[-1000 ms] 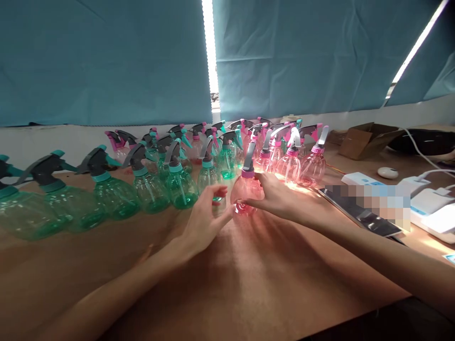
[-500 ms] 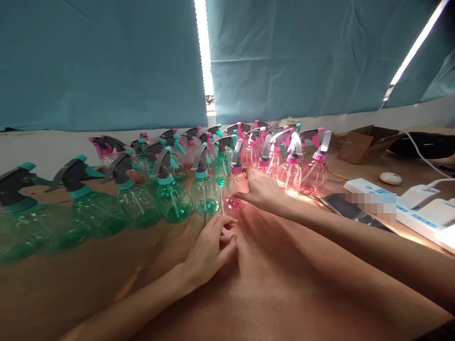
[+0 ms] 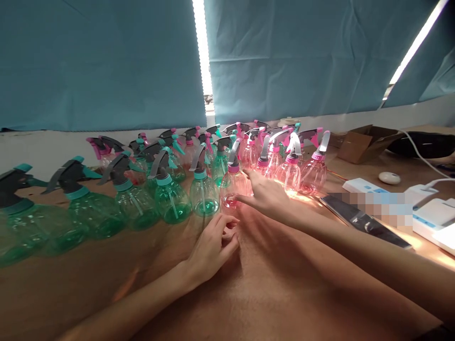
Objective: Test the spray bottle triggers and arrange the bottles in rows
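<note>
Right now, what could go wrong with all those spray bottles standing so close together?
The right hand touches the pink bottle, which stands tight beside a green bottle; a hard nudge might tip it and topple its neighbours. The left hand rests on the table just in front and could bump them too.
</note>
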A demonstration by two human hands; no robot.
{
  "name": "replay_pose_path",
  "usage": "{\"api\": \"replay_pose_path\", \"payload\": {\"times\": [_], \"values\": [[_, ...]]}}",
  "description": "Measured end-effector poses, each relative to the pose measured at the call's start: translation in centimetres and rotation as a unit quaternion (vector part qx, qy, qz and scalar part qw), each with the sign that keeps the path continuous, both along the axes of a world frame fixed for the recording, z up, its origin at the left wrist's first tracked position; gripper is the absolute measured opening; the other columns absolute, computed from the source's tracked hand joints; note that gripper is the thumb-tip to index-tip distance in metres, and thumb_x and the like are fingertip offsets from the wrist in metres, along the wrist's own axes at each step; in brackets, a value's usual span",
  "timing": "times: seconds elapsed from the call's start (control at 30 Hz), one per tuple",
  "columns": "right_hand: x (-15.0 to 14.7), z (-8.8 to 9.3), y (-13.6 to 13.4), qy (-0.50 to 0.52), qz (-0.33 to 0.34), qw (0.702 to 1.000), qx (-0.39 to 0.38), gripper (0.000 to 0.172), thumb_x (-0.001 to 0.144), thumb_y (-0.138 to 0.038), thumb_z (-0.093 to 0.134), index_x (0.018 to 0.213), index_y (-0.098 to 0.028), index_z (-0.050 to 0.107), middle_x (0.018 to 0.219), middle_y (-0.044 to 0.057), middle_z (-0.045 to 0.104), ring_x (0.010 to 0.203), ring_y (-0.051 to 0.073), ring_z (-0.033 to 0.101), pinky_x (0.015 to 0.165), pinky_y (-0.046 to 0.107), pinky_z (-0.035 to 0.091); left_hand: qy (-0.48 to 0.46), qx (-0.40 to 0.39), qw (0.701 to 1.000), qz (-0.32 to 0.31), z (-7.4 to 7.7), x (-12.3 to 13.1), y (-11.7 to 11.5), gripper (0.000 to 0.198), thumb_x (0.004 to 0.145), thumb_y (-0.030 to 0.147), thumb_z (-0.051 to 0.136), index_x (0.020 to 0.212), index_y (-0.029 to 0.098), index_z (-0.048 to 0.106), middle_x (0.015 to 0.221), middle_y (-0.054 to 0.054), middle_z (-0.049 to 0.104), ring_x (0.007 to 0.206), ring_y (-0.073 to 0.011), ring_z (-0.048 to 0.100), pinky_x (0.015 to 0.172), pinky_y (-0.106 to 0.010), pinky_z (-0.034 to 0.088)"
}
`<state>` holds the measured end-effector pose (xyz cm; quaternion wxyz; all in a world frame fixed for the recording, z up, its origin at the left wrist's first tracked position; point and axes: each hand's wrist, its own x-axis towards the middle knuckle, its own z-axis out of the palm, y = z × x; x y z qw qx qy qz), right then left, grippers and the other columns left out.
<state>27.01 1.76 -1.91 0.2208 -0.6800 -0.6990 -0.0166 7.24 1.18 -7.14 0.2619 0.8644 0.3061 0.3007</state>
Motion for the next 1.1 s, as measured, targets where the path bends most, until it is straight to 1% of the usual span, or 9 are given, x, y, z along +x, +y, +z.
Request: {"api": "replay_pose_path", "payload": {"times": [0.1, 0.17, 0.23, 0.33, 0.5, 0.67, 0.77, 0.93, 1.1], "values": [[1.9, 0.1, -1.9, 0.037, 0.008, 0.999, 0.038, 0.049, 0.092, -0.050, 0.056, 0.127, -0.015, 0.056, 0.120, 0.012, 0.068, 0.091, 0.028, 0.068, 0.073, 0.039, 0.048, -0.003, -0.004, 1.000, 0.002, 0.1, 0.1, 0.0, 0.013, 0.088, 0.017, 0.052, 0.101, 0.021, 0.055, 0.100, -0.004, 0.061, 0.076, -0.0147, 0.062, 0.067, -0.030, 0.057], [3.6, 0.2, -2.7, 0.057, -0.014, 0.997, 0.056, 0.036, 0.093, -0.045, 0.055, 0.115, -0.019, 0.063, 0.114, 0.009, 0.071, 0.086, 0.026, 0.068, 0.073, 0.039, 0.049, -0.005, -0.009, 1.000, 0.003, 0.2, 0.3, 0.0, 0.013, 0.089, 0.018, 0.052, 0.101, 0.021, 0.055, 0.100, -0.004, 0.061, 0.074, -0.0140, 0.061, 0.066, -0.030, 0.058], [5.1, 0.2, -2.9, 0.076, -0.046, 0.993, 0.074, 0.033, 0.091, -0.044, 0.057, 0.112, -0.019, 0.064, 0.114, 0.009, 0.071, 0.085, 0.026, 0.069, 0.075, 0.040, 0.050, -0.008, -0.013, 1.000, 0.003, 0.3, 0.8, 0.1, 0.013, 0.089, 0.019, 0.053, 0.101, 0.021, 0.055, 0.100, -0.004, 0.061, 0.072, -0.0136, 0.061, 0.064, -0.029, 0.058], [6.6, 0.1, -2.1, 0.087, -0.078, 0.990, 0.083, 0.045, 0.089, -0.049, 0.060, 0.120, -0.017, 0.061, 0.123, 0.013, 0.067, 0.096, 0.031, 0.067, 0.082, 0.044, 0.050, -0.013, -0.018, 1.000, 0.003, 0.2, 1.8, 0.1, 0.013, 0.089, 0.019, 0.052, 0.101, 0.020, 0.056, 0.101, -0.005, 0.062, 0.073, -0.0136, 0.061, 0.063, -0.028, 0.058], [6.6, -0.2, 0.3, 0.108, -0.064, 0.990, 0.066, 0.067, 0.085, -0.056, 0.062, 0.135, -0.013, 0.050, 0.126, 0.021, 0.063, 0.117, 0.038, 0.058, 0.088, 0.046, 0.048, -0.014, -0.025, 1.000, -0.001, -0.2, 3.6, -0.2, 0.015, 0.087, 0.018, 0.053, 0.101, 0.019, 0.056, 0.097, -0.005, 0.062, 0.074, -0.0142, 0.062, 0.060, -0.026, 0.057], [5.8, -0.6, 2.0, 0.129, -0.087, 0.987, 0.041, 0.072, 0.084, -0.056, 0.064, 0.135, -0.008, 0.048, 0.109, 0.021, 0.069, 0.103, 0.037, 0.065, 0.079, 0.042, 0.049, -0.018, -0.029, 0.999, 0.003, -0.3, 4.4, -0.5, 0.017, 0.085, 0.016, 0.052, 0.102, 0.019, 0.056, 0.095, -0.004, 0.062, 0.073, -0.0140, 0.062, 0.057, -0.024, 0.055], [5.9, -0.8, 2.2, 0.131, -0.089, 0.987, 0.036, 0.071, 0.083, -0.058, 0.064, 0.130, -0.007, 0.051, 0.108, 0.020, 0.069, 0.100, 0.037, 0.066, 0.075, 0.040, 0.050, -0.020, -0.032, 0.999, 0.008, -0.3, 4.5, -0.5, 0.015, 0.086, 0.017, 0.052, 0.101, 0.018, 0.056, 0.096, -0.005, 0.063, 0.070, -0.0131, 0.062, 0.056, -0.024, 0.055], [6.2, -1.1, 0.8, 0.128, -0.083, 0.988, 0.037, 0.069, 0.082, -0.062, 0.063, 0.127, -0.010, 0.054, 0.113, 0.019, 0.068, 0.102, 0.036, 0.065, 0.075, 0.040, 0.049, -0.024, -0.036, 0.999, 0.014, -0.1, 4.5, -0.6, 0.015, 0.086, 0.019, 0.053, 0.100, 0.018, 0.058, 0.090, -0.004, 0.064, 0.066, -0.0124, 0.061, 0.054, -0.023, 0.053], [5.6, -1.3, -3.2, 0.143, -0.063, 0.987, 0.046, 0.065, 0.083, -0.062, 0.061, 0.129, -0.017, 0.051, 0.116, 0.016, 0.066, 0.101, 0.035, 0.065, 0.074, 0.040, 0.049, -0.046, -0.034, 0.998, 0.033, 0.5, 4.4, -1.3, 0.010, 0.089, 0.025, 0.052, 0.094, 0.018, 0.058, 0.090, -0.004, 0.064, 0.065, -0.0124, 0.061, 0.056, -0.025, 0.052]]}}
